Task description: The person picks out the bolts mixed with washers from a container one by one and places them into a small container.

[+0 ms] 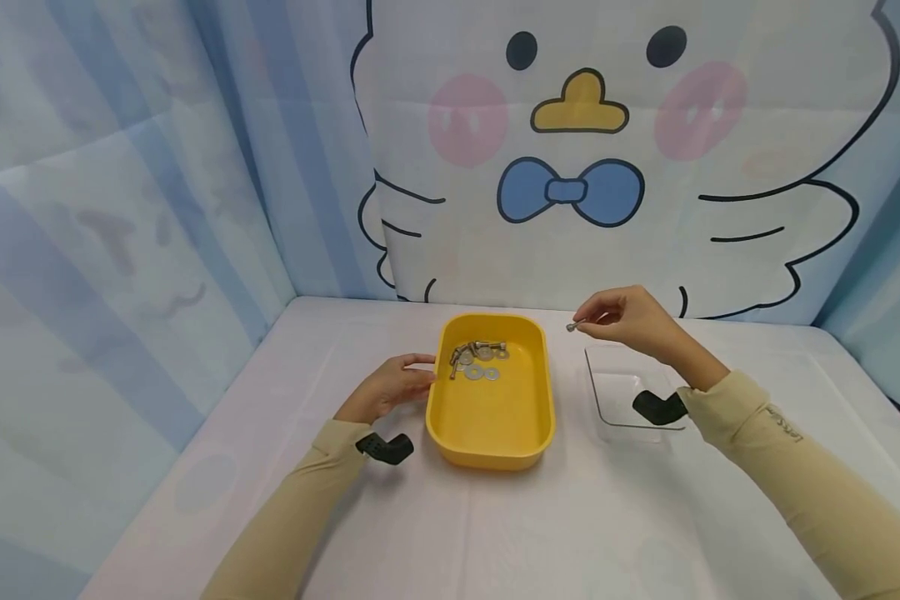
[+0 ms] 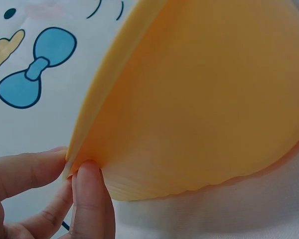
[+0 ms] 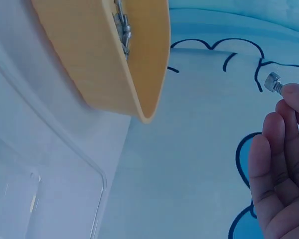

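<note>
A yellow plastic tray [image 1: 490,433] stands on the table, with several bolts [image 1: 487,345] and flat washers [image 1: 474,372] gathered toward its far left part. My left hand [image 1: 390,387] pinches the tray's left rim between thumb and fingers, clearly seen in the left wrist view. Raised over the far right of the table, my right hand [image 1: 630,317] holds a short silver bolt [image 3: 273,81] between thumb and fingertips. Its round socket-type head points away from the fingers, and part of the threaded shank is hidden by them.
A clear plastic container [image 1: 600,408] lies right of the tray, beneath the right forearm. White cloth [image 1: 450,533] covers the table. Behind it hangs a curtain [image 1: 570,258] with a cartoon print, and a pale blue curtain [image 1: 120,250] closes the left side.
</note>
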The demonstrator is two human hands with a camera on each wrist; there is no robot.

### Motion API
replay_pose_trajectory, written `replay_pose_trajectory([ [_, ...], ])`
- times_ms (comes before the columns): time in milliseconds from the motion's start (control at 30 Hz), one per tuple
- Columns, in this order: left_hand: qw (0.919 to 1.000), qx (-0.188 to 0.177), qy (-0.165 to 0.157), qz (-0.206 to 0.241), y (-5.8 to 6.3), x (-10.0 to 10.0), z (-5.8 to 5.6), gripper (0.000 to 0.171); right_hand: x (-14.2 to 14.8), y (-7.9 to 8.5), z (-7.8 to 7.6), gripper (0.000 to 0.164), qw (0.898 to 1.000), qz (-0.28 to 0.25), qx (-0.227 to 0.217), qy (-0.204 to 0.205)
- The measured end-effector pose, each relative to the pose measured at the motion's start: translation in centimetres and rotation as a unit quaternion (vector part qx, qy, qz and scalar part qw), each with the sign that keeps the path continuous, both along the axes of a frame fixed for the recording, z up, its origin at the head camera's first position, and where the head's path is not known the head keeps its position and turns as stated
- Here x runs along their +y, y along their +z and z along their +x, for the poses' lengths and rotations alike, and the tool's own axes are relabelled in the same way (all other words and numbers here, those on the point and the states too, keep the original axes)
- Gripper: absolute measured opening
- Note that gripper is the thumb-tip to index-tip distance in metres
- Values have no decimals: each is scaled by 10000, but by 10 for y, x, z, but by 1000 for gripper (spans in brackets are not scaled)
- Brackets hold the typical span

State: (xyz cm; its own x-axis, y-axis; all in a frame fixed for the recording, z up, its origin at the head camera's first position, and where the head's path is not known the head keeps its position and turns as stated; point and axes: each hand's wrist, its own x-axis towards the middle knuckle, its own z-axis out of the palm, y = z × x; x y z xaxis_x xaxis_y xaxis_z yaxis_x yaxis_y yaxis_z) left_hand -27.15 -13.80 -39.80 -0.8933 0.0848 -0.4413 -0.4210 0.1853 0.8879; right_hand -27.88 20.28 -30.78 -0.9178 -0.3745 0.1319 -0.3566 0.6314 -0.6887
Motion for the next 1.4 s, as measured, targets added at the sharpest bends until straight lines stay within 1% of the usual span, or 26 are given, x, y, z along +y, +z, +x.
replay_pose_trajectory([
  [167, 10000, 16, -6, 35, -1, 0, -1, 46, 18, 2, 4, 16, 9998, 115, 110, -154],
  [267, 10000, 6, -21, 84, -1, 0, -2, 46, 27, 2, 7, 19, 9996, 144, 104, -238],
  [367, 10000, 3, -54, 28, -1, 0, -3, 46, 35, 0, 9, 21, 9994, 165, 85, -278],
  [700, 9999, -9, -72, -150, 1, 0, -4, 47, 55, -15, 10, 21, 9986, 304, -68, -424],
  [833, 9998, -19, -74, -168, 1, 0, -4, 48, 61, -20, 9, 24, 9979, 368, -133, -519],
  [1100, 9999, -34, -83, -132, 2, 0, -2, 49, 72, -29, 8, 23, 9968, 386, -223, -665],
  [1400, 9999, -20, -115, -125, 0, 0, -2, 48, 84, -40, 7, 23, 9948, 616, -316, -741],
])
